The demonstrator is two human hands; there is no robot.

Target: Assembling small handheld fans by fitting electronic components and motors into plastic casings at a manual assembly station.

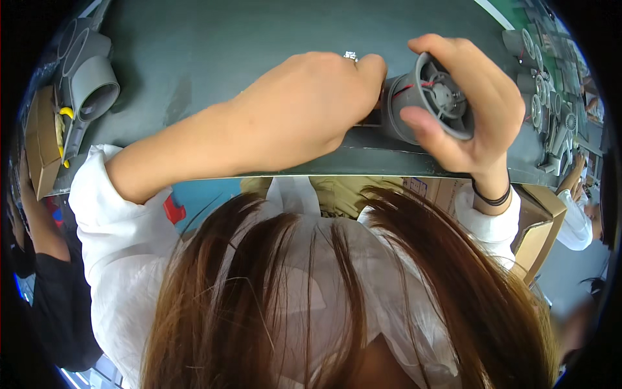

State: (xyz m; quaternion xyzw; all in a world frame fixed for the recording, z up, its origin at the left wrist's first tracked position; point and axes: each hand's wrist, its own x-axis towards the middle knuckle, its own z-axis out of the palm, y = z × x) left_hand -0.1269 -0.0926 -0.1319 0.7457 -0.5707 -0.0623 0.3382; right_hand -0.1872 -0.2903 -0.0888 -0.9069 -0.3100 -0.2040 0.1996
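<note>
My right hand (489, 97) grips a grey round plastic housing (403, 110), thumb on its near side and fingers over the far rim. The housing lies on its side above the dark table, one open end toward my right palm. Inside that end sit spokes, a round motor-like hub (443, 96) and a red wire. Against the housing's other end, my left hand (317, 97) is closed, knuckles up, with a ring on one finger. Its fingertips are hidden beneath it, so what it pinches cannot be made out; a small dark bit shows under it.
Several grey tubular parts (95, 87) stand at the left edge of the dark table (214, 39), beside a cardboard box (43, 139) and a yellow-handled tool (67, 113). More grey housings (532, 84) line the right edge. An open carton (541, 220) stands below right. Other people sit at both sides.
</note>
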